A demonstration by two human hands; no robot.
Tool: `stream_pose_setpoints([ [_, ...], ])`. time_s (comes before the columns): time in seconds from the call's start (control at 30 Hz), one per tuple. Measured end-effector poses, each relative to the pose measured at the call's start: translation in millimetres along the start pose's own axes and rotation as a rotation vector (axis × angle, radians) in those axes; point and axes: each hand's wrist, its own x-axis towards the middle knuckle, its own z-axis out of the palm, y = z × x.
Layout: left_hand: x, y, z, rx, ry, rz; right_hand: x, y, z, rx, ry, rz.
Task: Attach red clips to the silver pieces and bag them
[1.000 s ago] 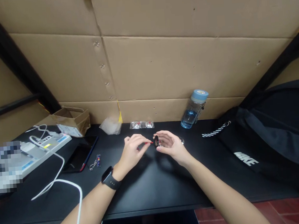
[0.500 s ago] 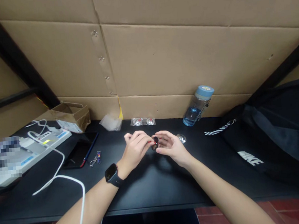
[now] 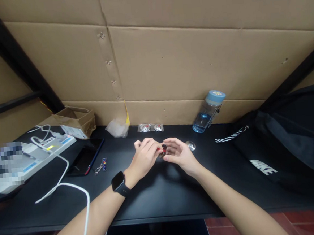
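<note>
Over the middle of the black tabletop, both hands meet at a small round shiny metal disc (image 3: 164, 150) with red at its centre. The closed fingers of my left hand (image 3: 146, 155) pinch something small and red at the disc's face; most of it is hidden. Curved around the disc's far side, the fingers and thumb of my right hand (image 3: 180, 155) hold its rim. A similar shiny domed disc (image 3: 191, 146) lies on the table just beyond my right hand. Two more discs with red centres, in clear packaging (image 3: 150, 127), lie near the cardboard wall.
A blue-lidded water bottle (image 3: 209, 111) stands at the back, right of centre. Leftward are a clear plastic bag (image 3: 117, 128), a cardboard box (image 3: 77, 122), a phone or tablet (image 3: 85, 157), a keyring (image 3: 103, 165) and a power strip (image 3: 47, 155). A white cable (image 3: 84, 195) crosses my left forearm. A black bag (image 3: 284, 151) fills the right.
The disc has turned slightly between my hands, and my left fingers have shifted a little at its face. The view has moved slightly; the other things lie as before.
</note>
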Motion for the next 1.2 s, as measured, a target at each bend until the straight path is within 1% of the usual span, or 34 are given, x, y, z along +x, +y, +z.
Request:
stream_pose_setpoints([
  [0.3, 0.0, 0.8, -1.7, -0.002, -0.014, 0.024, 0.6, -0.8, 1.7, -0.013, 0.032, 0.003],
  [0.57, -2.4, 6.8, 3.7, -0.010, 0.090, 0.021, 2.5, 4.2, 5.5, 0.012, 0.087, -0.022],
  [0.67, -3.0, 6.9, 5.2, -0.052, 0.117, -0.011, 2.2, 3.1, 6.2, -0.029, 0.061, -0.033],
  [0.77, -3.0, 5.5, 5.4, -0.095, 0.134, -0.047, 0.9, -0.8, 6.1, -0.117, -0.021, -0.047],
  [0.83, -2.9, 4.4, 5.3, -0.108, 0.128, -0.052, 0.0, -3.0, 5.6, -0.210, -0.058, -0.082],
  [0.93, -2.7, 2.9, 5.7, -0.120, 0.098, -0.047, -0.4, -4.4, 4.1, -0.387, -0.064, -0.164],
  [1.07, -2.1, -0.4, 5.4, -0.149, 0.025, -0.052, 0.1, -5.9, 0.2, -0.601, -0.068, -0.253],
  [1.2, -2.1, -4.8, 1.0, -0.250, -0.025, -0.112, -0.6, -9.2, -4.5, -0.814, -0.060, -0.321],
])
